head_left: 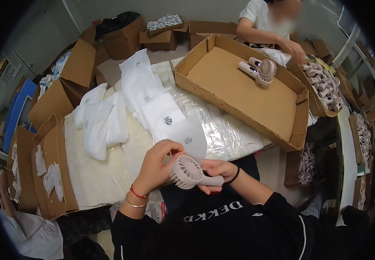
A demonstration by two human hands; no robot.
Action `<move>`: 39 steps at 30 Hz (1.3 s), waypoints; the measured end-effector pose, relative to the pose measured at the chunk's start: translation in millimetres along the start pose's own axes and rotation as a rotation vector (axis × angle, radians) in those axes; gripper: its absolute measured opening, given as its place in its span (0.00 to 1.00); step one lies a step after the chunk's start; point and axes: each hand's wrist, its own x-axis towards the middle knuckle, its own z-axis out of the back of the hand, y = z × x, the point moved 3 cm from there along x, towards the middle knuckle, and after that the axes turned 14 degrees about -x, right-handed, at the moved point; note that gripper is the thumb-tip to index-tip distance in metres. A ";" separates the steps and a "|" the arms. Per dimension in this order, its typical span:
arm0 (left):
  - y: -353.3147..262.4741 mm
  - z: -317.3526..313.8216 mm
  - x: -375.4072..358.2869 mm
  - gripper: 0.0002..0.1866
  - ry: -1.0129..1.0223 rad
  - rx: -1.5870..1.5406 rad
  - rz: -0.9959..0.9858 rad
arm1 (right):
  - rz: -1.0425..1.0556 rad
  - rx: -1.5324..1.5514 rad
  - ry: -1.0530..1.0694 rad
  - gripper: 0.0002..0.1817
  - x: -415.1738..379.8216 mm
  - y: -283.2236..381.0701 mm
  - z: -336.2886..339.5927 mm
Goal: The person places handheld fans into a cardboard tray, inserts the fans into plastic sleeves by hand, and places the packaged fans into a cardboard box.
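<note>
My right hand [221,170], with a black bead bracelet, is closed around the handle of a pale pink handheld fan [186,172]. The round slatted head points left, close to my left hand [159,162], which wears a red cord and a silver bangle. Its fingers pinch the lower edge of a thin white bag [196,141] with a small dark print, just behind the fan head. Part of those fingers is hidden by the fan. More white bags [168,117] lie overlapped on the table beyond my hands.
A shallow cardboard tray [239,113] at the right holds two fans [263,68]. Another person's hand [295,51] is above a box of fans [324,84]. A cardboard tray [50,130] with wrapped pieces stands left, beside another person's white sleeve [40,236].
</note>
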 end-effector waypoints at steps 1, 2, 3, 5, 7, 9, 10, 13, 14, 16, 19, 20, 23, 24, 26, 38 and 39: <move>0.6 1.7 -4.4 0.05 -0.036 -0.085 0.034 | 0.000 0.000 0.003 0.37 -1.3 -5.9 -1.1; 3.0 2.6 -7.9 0.05 -0.039 -0.082 0.034 | 0.018 0.024 -0.041 0.37 -0.7 -8.3 -2.9; 9.1 5.0 -11.4 0.05 -0.108 -0.221 0.057 | 0.034 0.048 -0.086 0.37 0.2 -8.2 -3.6; 17.0 9.2 -17.0 0.04 -0.175 -0.363 0.085 | 0.062 0.048 -0.157 0.37 1.2 -2.5 -5.0; 14.2 15.1 -17.8 0.06 -0.210 -0.231 -0.128 | 0.091 0.034 -0.371 0.36 -1.4 0.2 -4.1; 6.2 7.5 -17.3 0.07 -0.159 0.000 -0.253 | 0.140 0.059 -0.459 0.34 -1.5 2.5 -12.4; 0.2 0.2 -17.1 0.09 -0.111 0.237 -0.373 | 0.188 0.086 -0.542 0.32 -1.4 2.4 -13.7; 0.3 -33.5 -12.6 0.11 -0.075 0.351 -0.468 | 0.198 0.215 -0.696 0.28 1.9 -1.0 -16.3; 1.1 -40.3 -13.2 0.11 -0.095 0.366 -0.497 | 0.230 0.244 -0.703 0.29 3.0 3.0 -19.1; -2.6 -42.5 -9.3 0.11 -0.074 0.392 -0.526 | 0.099 -0.233 -0.907 0.34 2.6 12.9 -15.6; -10.8 -57.0 -14.7 0.11 -0.076 0.475 -0.574 | 0.089 -0.777 -1.019 0.32 -5.4 27.1 -20.6; -10.0 -59.8 -18.5 0.11 -0.093 0.485 -0.563 | 0.090 -0.782 -1.017 0.32 -8.4 30.3 -19.7; -4.9 -47.6 -15.9 0.10 -0.201 0.467 -0.480 | 0.002 -1.182 -0.871 0.32 -1.6 30.7 -20.4; -2.7 -41.9 -16.1 0.09 -0.278 0.435 -0.401 | -0.002 -1.179 -0.871 0.32 0.8 30.6 -21.7; -11.1 -50.4 -18.8 0.08 -0.179 0.424 -0.469 | -0.224 -0.928 -0.841 0.32 5.0 27.5 -19.2; 0.0 -3.6 -23.6 0.21 -0.230 0.262 -0.298 | -0.308 -1.705 -0.572 0.24 13.9 122.8 -31.8; 6.2 28.3 -26.7 0.18 -0.365 0.223 -0.245 | -0.181 -1.908 -0.669 0.22 7.7 148.0 -15.4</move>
